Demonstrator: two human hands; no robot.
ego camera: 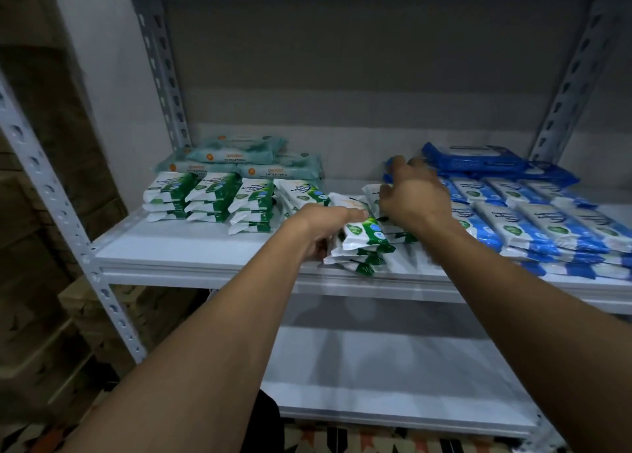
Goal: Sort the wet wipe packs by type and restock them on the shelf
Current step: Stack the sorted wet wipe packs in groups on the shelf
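A stack of green-and-white wipe packs (362,244) sits near the front edge of the white shelf (191,247), between tidy green stacks on the left and blue packs on the right. The left hand (321,227) holds this stack, thumb lying on the top pack and fingers curled against its left side. The right hand (415,192) reaches further back with fingers bent over another green pack (372,192); whether it grips that pack cannot be told. Behind it lie dark blue packs (478,160). Blue-and-white packs (547,223) fill the right side, 3 neat green stacks (208,196) the left, pale teal packs (239,160) behind those.
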